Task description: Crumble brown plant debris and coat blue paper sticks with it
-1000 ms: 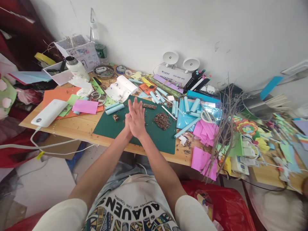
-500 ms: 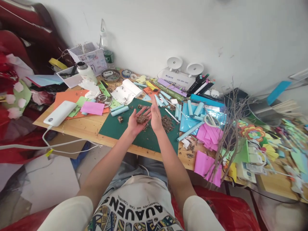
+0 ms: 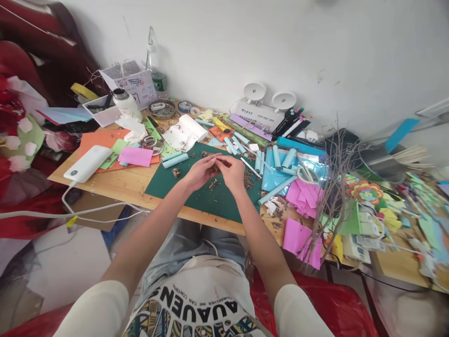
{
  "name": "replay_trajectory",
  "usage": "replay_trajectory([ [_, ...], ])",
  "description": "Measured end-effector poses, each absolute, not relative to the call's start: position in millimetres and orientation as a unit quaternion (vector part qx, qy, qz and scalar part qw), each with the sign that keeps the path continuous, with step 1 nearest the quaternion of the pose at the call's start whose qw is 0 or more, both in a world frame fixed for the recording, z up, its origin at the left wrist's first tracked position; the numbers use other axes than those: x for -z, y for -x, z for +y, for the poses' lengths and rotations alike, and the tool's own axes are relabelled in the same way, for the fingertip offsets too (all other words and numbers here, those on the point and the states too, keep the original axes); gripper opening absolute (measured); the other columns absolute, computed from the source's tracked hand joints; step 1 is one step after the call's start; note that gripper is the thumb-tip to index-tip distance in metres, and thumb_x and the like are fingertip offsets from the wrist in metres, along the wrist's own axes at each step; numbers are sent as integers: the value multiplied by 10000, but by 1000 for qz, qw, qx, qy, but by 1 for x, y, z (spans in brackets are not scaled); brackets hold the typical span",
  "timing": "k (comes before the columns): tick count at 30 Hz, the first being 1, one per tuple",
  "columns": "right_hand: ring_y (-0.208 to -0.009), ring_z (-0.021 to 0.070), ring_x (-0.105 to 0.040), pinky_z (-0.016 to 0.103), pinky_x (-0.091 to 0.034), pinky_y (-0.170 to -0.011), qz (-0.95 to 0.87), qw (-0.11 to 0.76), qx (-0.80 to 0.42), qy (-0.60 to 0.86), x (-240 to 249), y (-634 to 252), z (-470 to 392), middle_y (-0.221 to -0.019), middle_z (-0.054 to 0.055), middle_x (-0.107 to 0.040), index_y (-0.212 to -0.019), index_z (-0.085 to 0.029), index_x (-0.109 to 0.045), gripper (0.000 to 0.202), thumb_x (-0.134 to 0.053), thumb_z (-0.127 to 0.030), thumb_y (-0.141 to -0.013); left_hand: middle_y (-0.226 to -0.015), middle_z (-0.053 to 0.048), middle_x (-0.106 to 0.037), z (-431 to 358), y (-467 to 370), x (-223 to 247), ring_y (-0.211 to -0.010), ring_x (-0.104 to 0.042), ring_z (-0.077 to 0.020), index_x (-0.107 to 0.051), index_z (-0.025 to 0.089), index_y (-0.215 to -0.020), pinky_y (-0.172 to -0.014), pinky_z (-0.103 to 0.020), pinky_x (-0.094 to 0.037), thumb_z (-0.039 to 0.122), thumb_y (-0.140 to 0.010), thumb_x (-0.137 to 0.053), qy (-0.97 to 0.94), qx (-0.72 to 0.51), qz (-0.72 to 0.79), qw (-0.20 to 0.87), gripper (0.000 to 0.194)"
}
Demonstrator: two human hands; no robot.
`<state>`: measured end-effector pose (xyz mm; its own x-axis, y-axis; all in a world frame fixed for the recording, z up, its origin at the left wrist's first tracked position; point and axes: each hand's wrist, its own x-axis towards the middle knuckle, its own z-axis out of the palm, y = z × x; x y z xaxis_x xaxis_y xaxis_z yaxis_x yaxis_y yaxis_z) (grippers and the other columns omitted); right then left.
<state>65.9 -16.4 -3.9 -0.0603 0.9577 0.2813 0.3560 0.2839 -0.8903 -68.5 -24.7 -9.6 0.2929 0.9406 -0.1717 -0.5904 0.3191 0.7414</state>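
Observation:
Over the green cutting mat (image 3: 224, 201), my left hand (image 3: 201, 173) and my right hand (image 3: 231, 171) meet with curved fingers and touching fingertips. The left one is cupped, palm up; the dry brown plant crumbs it held a moment ago are hidden behind the fingers. My right fingers are bent in over it, and whatever they pinch is out of sight. Just below the hands lies a small clump of plant bits (image 3: 213, 184). A heap of brown crumbs (image 3: 249, 179) shows partly behind my right hand. On the mat's left side sits a dried brown piece (image 3: 176, 172).
Pale blue paper rolls (image 3: 175, 160) lie left of the mat, with more rolls beside a blue packet (image 3: 270, 180) at right. Bare twigs (image 3: 333, 196) and pink paper (image 3: 301, 241) stand by the right edge. A white power bank (image 3: 87, 163) and its cable lie at left.
My right hand has turned from upright beside the left palm to fingers bent over it. The hands have closed together, hiding the crumbs that lay on the left palm.

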Motion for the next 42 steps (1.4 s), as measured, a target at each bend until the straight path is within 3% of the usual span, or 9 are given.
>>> replay_trajectory([
  [6, -1013, 213, -681, 345, -572, -880, -671, 447, -341, 484, 4, -71, -23, -1169, 89, -697, -1104, -199, -742, 331, -606, -222, -803, -935, -82, -750, -19, 78, 17, -870, -695, -193, -763, 144, -1014, -956, -392, -531, 277, -685, -840, -333, -511, 359, 707, 363],
  [11, -847, 222, -706, 375, -581, -840, -627, 468, -345, 519, 25, -67, -29, -930, 70, -759, -891, -194, -782, 186, -656, -238, -761, -752, -70, -736, -26, 78, 30, -744, -684, -212, -783, 115, -855, -904, -454, -548, 314, -536, -916, -357, -516, 433, 647, 399],
  [15, -808, 242, -713, 394, -588, -796, -525, 486, -436, 545, 34, -70, -26, -839, 77, -767, -843, -162, -776, 174, -682, -270, -744, -796, -79, -737, -32, 77, 35, -753, -677, -201, -774, 120, -814, -914, -468, -554, 392, -582, -890, -345, -524, 429, 650, 376],
  [17, -892, 246, -710, 395, -581, -843, -541, 487, -437, 529, 33, -71, -28, -933, 87, -766, -905, -162, -780, 210, -675, -278, -765, -837, -85, -740, -33, 77, 37, -795, -681, -205, -773, 125, -829, -941, -462, -539, 412, -614, -870, -340, -513, 415, 670, 372],
  [21, -1103, 233, -644, 386, -532, -976, -687, 439, -317, 485, 28, -71, -36, -1204, 81, -684, -1094, -231, -753, 298, -630, -236, -823, -967, -98, -741, -36, 78, 38, -896, -682, -206, -773, 147, -961, -964, -409, -508, 373, -699, -809, -353, -508, 384, 686, 348],
  [27, -1064, 235, -639, 394, -519, -972, -756, 386, -233, 475, 35, -63, -40, -1169, 94, -682, -1230, -253, -690, 373, -508, -211, -907, -874, -71, -738, -36, 82, 44, -789, -663, -187, -754, 144, -974, -847, -373, -529, 289, -638, -837, -358, -541, 456, 610, 375],
  [33, -878, 223, -689, 378, -577, -838, -593, 505, -367, 509, 54, -50, -34, -961, 96, -740, -1002, -167, -763, 276, -611, -319, -829, -740, -41, -704, -38, 80, 42, -689, -627, -154, -734, 151, -777, -735, -325, -536, 394, -573, -879, -322, -567, 480, 586, 349],
  [37, -792, 222, -704, 423, -599, -822, -446, 552, -475, 521, 60, -47, -29, -947, 101, -756, -1051, -132, -739, 355, -637, -351, -791, -797, -44, -714, -38, 82, 42, -740, -648, -152, -740, 145, -800, -795, -343, -544, 388, -562, -888, -259, -606, 466, 591, 371],
  [42, -1063, 233, -665, 374, -569, -921, -577, 506, -420, 485, 51, -50, -37, -1207, 117, -670, -1176, -177, -710, 406, -667, -337, -806, -894, -75, -747, -39, 88, 46, -863, -675, -197, -768, 144, -906, -906, -386, -538, 347, -603, -866, -313, -582, 443, 606, 378],
])
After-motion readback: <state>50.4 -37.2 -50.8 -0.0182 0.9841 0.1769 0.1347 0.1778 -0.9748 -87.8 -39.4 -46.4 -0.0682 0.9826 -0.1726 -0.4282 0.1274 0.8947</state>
